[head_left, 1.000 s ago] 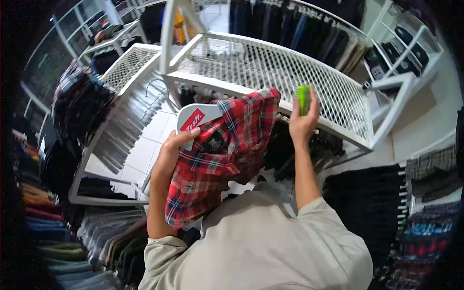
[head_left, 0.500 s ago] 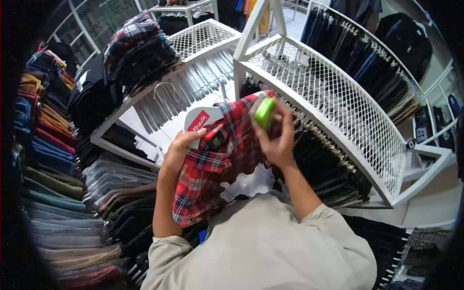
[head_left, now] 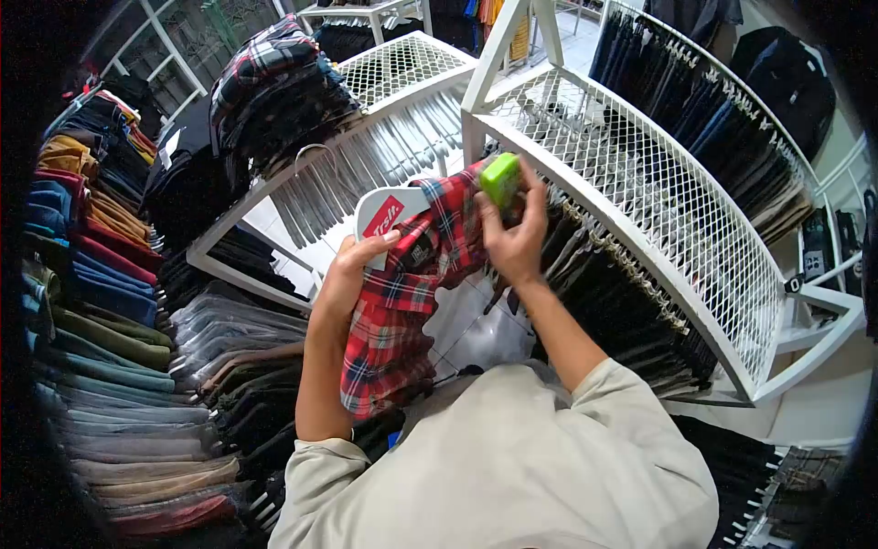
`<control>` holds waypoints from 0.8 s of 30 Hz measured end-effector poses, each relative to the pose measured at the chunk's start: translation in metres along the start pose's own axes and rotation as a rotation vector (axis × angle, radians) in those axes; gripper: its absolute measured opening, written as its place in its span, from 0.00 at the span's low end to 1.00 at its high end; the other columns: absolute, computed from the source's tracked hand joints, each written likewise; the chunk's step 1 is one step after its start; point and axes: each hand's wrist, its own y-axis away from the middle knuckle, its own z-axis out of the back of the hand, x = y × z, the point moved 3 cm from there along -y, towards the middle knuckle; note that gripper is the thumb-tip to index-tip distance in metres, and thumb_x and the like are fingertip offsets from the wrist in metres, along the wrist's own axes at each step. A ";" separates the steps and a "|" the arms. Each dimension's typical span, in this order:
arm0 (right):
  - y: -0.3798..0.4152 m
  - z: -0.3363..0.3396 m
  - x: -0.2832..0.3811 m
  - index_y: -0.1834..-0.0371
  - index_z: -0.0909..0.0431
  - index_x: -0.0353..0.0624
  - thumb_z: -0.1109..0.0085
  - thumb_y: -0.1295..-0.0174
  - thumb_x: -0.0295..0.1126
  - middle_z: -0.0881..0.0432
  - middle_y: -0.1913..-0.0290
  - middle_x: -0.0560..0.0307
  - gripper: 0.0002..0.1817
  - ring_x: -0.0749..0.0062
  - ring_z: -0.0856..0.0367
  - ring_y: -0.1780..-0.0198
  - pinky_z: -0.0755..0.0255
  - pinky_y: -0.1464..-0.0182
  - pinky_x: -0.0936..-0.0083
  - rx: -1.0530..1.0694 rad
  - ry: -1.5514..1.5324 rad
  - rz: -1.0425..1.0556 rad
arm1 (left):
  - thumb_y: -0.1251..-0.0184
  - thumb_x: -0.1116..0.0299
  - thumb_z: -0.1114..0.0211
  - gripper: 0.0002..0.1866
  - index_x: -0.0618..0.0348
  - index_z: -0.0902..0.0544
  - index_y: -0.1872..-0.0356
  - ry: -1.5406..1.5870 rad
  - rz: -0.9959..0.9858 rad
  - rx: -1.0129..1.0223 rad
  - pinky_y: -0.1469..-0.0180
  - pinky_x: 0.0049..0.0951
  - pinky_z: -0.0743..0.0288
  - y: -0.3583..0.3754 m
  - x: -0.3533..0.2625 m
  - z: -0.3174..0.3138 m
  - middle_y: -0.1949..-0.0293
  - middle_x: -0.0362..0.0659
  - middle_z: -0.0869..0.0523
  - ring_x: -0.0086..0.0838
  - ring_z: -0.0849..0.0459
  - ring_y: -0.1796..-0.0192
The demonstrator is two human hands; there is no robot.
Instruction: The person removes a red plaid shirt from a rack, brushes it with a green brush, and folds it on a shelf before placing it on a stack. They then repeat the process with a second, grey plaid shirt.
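Note:
My left hand (head_left: 349, 265) is closed on a white hanger (head_left: 413, 199) with a red label, its thumb pressed near the shirt collar. From that hanger hangs a red plaid shirt (head_left: 389, 334), its dark neck label showing. A bright green block-like object (head_left: 500, 179) is gripped in my right hand (head_left: 518, 240), beside the shirt's far shoulder. Its exact kind is not clear, and the fingers hide part of it. The shirt's lower part drapes along my left forearm.
Ahead stands a white mesh-topped rack (head_left: 631, 165) with dark garments hung below. Folded plaid shirts (head_left: 274, 55) are piled on another rack at the back left. Rows of hanging trousers (head_left: 128, 412) line the left side. More trousers (head_left: 695, 101) hang at the far right.
My right hand and the green object have moved slightly up and are less blurred. The left hand keeps its hold on the hanger. The whole view has shifted a little.

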 end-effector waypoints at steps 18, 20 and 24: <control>-0.041 0.019 -0.063 0.25 0.31 0.39 0.40 0.28 0.45 0.22 0.48 0.43 0.32 0.55 0.19 0.48 0.22 0.47 0.63 0.030 0.341 -0.069 | 0.37 0.60 0.31 0.24 0.69 0.20 0.45 -0.061 -0.082 -0.120 0.45 0.28 0.27 0.009 -0.001 0.015 0.56 0.44 0.14 0.24 0.18 0.51; -0.029 0.015 -0.018 0.26 0.30 0.44 0.39 0.27 0.46 0.22 0.45 0.44 0.31 0.55 0.19 0.47 0.23 0.46 0.63 0.090 0.201 0.000 | 0.38 0.60 0.30 0.26 0.69 0.22 0.44 0.004 0.012 -0.148 0.44 0.29 0.28 0.004 0.012 0.021 0.55 0.44 0.16 0.26 0.19 0.51; -0.004 -0.006 0.015 0.25 0.29 0.54 0.34 0.32 0.37 0.24 0.46 0.44 0.31 0.56 0.20 0.47 0.23 0.44 0.59 0.256 0.187 0.416 | 0.39 0.60 0.30 0.24 0.68 0.21 0.48 -0.172 -0.058 -0.080 0.46 0.26 0.29 0.005 0.005 0.005 0.55 0.45 0.16 0.26 0.20 0.52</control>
